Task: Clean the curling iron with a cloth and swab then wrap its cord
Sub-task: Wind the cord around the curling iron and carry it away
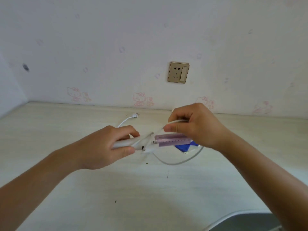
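Note:
My left hand (106,145) grips the white handle of the curling iron (171,140), which is held level above the table with its pink plates pointing right. My right hand (195,125) pinches the white cord (180,161) just above the plates. The cord loops down onto the table under my right hand and trails back to its plug (134,115) near the wall. A blue cloth (183,148) lies on the table beneath the plates, partly hidden. I see no swab.
The pale table (116,189) meets a wall with pink cartoon stickers. A gold wall socket (178,72) sits above the table. A grey chair edge (246,221) shows at the bottom right. Small dark specks dot the table.

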`<state>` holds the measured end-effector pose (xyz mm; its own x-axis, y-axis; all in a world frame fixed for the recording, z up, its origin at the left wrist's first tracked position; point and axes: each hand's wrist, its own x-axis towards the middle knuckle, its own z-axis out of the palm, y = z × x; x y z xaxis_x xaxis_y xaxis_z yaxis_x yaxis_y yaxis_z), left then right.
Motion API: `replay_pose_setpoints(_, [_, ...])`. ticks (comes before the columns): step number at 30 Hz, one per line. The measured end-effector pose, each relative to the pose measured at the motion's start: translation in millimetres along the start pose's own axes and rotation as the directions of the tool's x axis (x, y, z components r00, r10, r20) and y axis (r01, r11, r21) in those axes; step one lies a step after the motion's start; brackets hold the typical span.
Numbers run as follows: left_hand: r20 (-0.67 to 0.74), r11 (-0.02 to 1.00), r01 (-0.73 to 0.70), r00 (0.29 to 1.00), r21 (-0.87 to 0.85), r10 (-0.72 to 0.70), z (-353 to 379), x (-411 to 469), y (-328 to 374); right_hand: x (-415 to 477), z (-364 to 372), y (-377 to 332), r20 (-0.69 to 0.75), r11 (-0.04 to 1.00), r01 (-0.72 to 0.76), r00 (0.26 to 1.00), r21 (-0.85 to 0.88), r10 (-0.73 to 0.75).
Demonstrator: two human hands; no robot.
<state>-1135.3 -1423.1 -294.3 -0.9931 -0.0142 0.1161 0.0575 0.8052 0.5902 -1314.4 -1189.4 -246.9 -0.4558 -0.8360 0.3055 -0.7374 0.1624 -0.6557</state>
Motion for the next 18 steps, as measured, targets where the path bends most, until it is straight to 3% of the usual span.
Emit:
replay_pose_setpoints(3, [0.006, 0.981, -0.08, 0.997, -0.175, 0.082, -15, -9, 2, 13, -10, 15, 0.006, 0.99, -0.05, 0.999, 0.129, 0.05])
replay_pose_setpoints(6, [-0.084, 0.907, -0.168, 0.986, -0.386, 0.147, -22, -17, 1, 16, -12, 33, 0.003, 0.953, -0.118, 0.993, 0.281, 0.122])
replay_pose_setpoints(8, [-0.178, 0.867, -0.206, 0.974, -0.454, 0.139, -23, -20, 0, 11, 1, 39, 0.009, 0.957, -0.159, 0.987, 0.244, 0.161])
replay_pose_setpoints(10, [-0.259, 0.909, -0.195, 0.961, -0.37, 0.101, -23, -17, -2, 0, 24, 31, 0.108, 0.983, -0.146, 0.985, 0.108, 0.134])
replay_pose_setpoints(13, [-0.325, 0.982, -0.09, 0.945, -0.169, 0.031, -21, -7, -7, -13, 49, 5, 0.244, 0.998, 0.056, 0.969, -0.024, -0.048])
replay_pose_setpoints(18, [-0.133, 1.0, -0.005, 0.991, -0.002, 0.005, -24, -4, -16, 11, 25, -14, 0.078, 0.993, 0.115, 0.991, -0.019, -0.113])
